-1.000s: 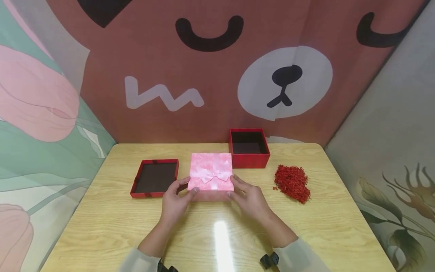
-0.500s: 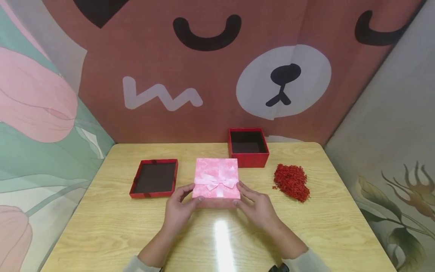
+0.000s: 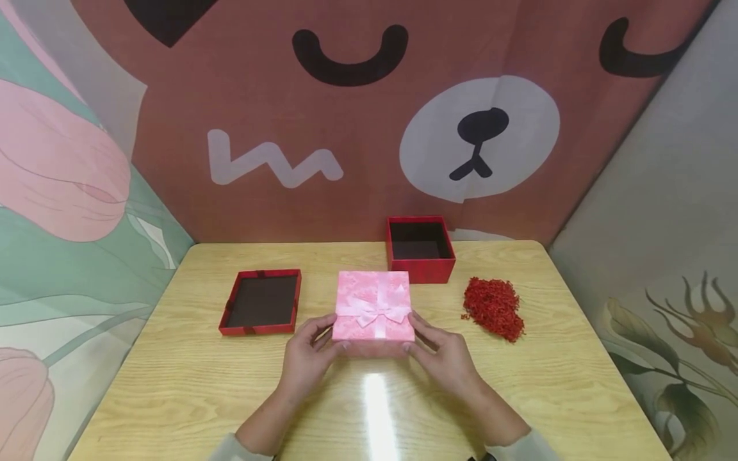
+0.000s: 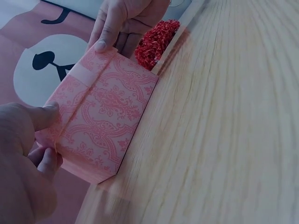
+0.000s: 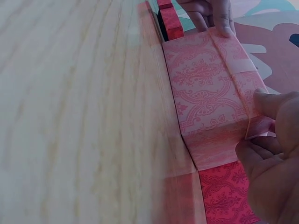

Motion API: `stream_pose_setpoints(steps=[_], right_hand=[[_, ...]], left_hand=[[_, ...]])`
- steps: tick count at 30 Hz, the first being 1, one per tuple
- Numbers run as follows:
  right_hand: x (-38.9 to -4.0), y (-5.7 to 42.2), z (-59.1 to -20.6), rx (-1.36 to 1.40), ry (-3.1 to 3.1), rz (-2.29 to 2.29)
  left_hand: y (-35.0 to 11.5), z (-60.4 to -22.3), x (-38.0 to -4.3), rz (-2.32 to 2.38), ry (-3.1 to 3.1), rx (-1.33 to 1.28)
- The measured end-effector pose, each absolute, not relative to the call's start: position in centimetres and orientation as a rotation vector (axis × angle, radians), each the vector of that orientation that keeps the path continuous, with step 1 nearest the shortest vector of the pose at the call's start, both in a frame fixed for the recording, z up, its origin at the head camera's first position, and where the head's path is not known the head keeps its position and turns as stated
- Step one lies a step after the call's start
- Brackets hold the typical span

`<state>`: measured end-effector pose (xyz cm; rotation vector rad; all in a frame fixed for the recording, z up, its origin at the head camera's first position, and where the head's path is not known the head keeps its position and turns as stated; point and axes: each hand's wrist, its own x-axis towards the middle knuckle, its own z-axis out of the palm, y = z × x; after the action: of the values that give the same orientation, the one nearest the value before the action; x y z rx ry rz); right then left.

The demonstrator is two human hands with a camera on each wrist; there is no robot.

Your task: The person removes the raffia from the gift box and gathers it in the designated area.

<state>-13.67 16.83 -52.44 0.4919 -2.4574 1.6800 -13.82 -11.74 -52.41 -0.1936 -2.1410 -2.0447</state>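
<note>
what two hands (image 3: 309,355) (image 3: 448,360) hold: one pink box (image 3: 373,315)

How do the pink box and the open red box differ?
The pink box is closed and bow-topped; the red box is open, showing its dark inside. The left hand and right hand hold the pink box; neither touches the red box. The pink box is in front, the red box behind. Both have ornate patterned sides.

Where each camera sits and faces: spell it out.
Head: worn on the head, facing forward and down at the pink box; left hand, right hand, forearms show.
Left wrist: worn there, facing the box's front; left hand close, right beyond.
Right wrist: worn there, facing the same front; right hand close, left beyond.
Wrist views share that front and both hands.
</note>
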Motion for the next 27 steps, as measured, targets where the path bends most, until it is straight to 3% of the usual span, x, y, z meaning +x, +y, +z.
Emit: stream_pose_setpoints(steps=[27], right_hand=[[-13.8, 17.2, -49.6, 0.539, -2.397, 1.444]], left_hand=[[-11.4, -49.5, -14.0, -1.99, -2.115, -0.263]])
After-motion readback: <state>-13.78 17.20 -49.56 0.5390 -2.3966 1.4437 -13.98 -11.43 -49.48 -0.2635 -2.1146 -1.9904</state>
